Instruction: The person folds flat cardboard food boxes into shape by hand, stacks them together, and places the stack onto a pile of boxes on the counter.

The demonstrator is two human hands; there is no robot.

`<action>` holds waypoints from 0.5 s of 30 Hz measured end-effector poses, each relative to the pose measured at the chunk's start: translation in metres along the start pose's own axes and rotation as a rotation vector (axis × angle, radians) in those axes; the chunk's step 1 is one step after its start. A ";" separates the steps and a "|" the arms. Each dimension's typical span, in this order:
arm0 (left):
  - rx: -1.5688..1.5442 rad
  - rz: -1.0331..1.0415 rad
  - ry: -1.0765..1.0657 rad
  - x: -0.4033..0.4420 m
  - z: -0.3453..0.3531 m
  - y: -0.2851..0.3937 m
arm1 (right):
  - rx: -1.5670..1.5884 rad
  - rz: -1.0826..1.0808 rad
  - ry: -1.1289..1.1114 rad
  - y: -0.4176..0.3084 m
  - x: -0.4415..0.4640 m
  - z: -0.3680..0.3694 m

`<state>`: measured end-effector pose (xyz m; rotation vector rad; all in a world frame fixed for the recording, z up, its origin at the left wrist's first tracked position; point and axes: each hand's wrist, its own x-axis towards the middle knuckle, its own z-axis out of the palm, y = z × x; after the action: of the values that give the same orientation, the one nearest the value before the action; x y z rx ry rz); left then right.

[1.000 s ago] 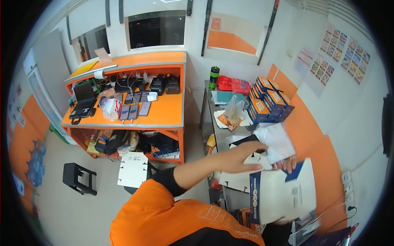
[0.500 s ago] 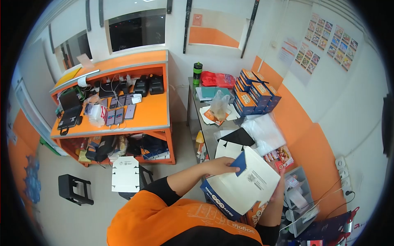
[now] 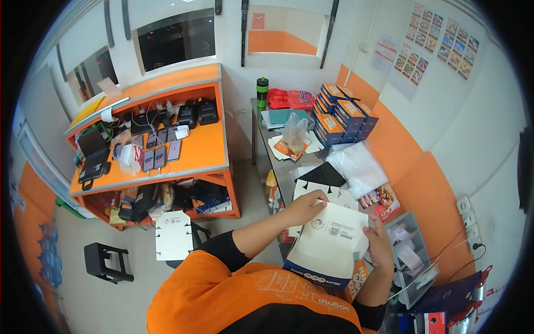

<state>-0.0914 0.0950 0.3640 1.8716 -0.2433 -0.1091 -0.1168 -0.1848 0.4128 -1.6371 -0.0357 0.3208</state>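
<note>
A partly folded carton (image 3: 320, 247), white inside with a dark blue front panel lettered "Mang Katsu", is held close to the orange shirt. My left hand (image 3: 307, 206) grips its upper left corner, fingers closed on the edge. At the right edge my right hand (image 3: 379, 245) holds a side flap with bent fingers. Flat white carton sheets (image 3: 317, 192) with black notches lie on the metal table just beyond the carton. Under its right side, an orange printed box (image 3: 356, 281) shows in part.
Stacked blue-and-orange boxes (image 3: 345, 119), a green-black bottle (image 3: 262, 92) and plastic bags (image 3: 359, 167) sit on the metal table (image 3: 283, 171). A grey bin (image 3: 414, 256) is at the right. Phones and a laptop (image 3: 93, 153) rest on the orange counter. A black stool (image 3: 105, 261) stands on the floor.
The carton has turned more upright, its printed flap now raised and its blue panel facing the shirt. My left hand moved up to its corner, and my right hand has come into view at the right edge.
</note>
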 end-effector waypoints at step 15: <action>-0.136 0.141 -0.365 0.013 -0.010 -0.002 | -0.252 -0.060 -0.177 0.019 0.028 -0.023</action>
<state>-0.0765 0.1017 0.3660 1.6841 -0.6025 -0.3629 -0.0877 -0.2028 0.3900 -1.8481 -0.2682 0.4277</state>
